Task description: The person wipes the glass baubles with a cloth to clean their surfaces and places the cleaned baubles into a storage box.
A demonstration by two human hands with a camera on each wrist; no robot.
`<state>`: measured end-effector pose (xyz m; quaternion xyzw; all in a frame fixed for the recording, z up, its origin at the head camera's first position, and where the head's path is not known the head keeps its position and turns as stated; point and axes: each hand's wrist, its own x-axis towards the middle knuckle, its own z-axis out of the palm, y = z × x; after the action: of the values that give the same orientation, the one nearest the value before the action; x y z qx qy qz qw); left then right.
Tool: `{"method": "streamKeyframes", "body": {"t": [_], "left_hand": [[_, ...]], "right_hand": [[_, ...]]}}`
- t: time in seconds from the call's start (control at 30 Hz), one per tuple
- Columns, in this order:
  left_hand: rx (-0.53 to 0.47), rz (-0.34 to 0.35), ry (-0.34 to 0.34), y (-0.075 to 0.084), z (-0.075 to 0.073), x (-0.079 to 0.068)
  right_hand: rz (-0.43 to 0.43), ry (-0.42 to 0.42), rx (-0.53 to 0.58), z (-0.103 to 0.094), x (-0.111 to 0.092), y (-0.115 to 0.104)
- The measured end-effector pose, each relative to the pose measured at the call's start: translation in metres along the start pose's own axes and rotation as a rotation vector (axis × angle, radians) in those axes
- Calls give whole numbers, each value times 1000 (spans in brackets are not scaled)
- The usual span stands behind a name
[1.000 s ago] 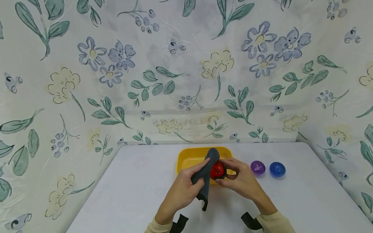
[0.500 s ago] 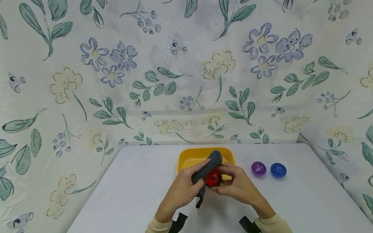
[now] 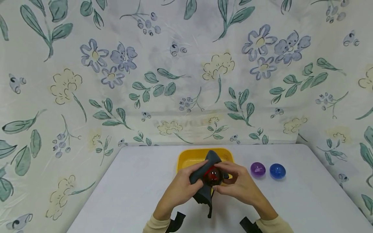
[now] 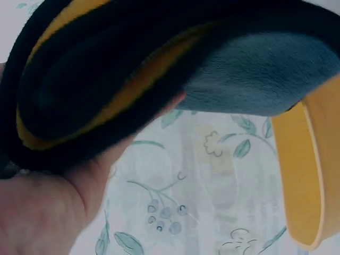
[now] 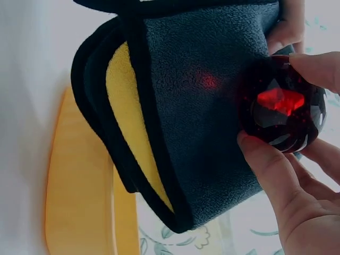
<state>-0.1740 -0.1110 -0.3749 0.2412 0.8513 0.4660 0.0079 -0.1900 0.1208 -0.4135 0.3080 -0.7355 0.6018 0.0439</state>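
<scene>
A folded dark grey cloth [image 3: 198,173] with a yellow inner side is gripped by my left hand [image 3: 181,189], its thumb below and fingers above. My right hand [image 3: 239,185] pinches a shiny, see-through red ball [image 3: 214,176] against the cloth. In the right wrist view, thumb and fingers sit around the red ball [image 5: 281,106], which touches the grey face of the cloth [image 5: 196,127]. The left wrist view shows the cloth [image 4: 255,69] in thick folds over my left palm [image 4: 48,207]. Most left fingertips are hidden there.
Behind the hands, a yellow tray [image 3: 186,157] stands on the white table [image 3: 131,187]. To its right lie a purple ball [image 3: 258,169] and a blue ball [image 3: 277,171]. A flowered curtain [image 3: 198,71] hangs behind the table.
My right hand has brought the red ball left and slightly down onto the cloth. The cloth's lower end has swung and spread beneath the ball. My left hand keeps its grip.
</scene>
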Motion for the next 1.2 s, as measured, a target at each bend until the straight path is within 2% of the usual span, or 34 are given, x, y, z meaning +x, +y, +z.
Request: {"method": "streamKeyframes", "body": {"t": [0.3, 0.57, 0.83, 1.07, 1.2], "left_hand": [[95, -32, 11, 4, -1, -2], [113, -61, 22, 4, -2, -3], [57, -66, -10, 4, -2, -3], [-16, -50, -20, 4, 0, -2], [-28, -61, -14, 5, 1, -2]], "right_hand": [[25, 24, -54, 3, 0, -3], [20, 48, -82, 4, 0, -1], [8, 78, -59, 1, 1, 2], [68, 124, -33, -4, 3, 3], [85, 129, -73, -5, 3, 5]]}}
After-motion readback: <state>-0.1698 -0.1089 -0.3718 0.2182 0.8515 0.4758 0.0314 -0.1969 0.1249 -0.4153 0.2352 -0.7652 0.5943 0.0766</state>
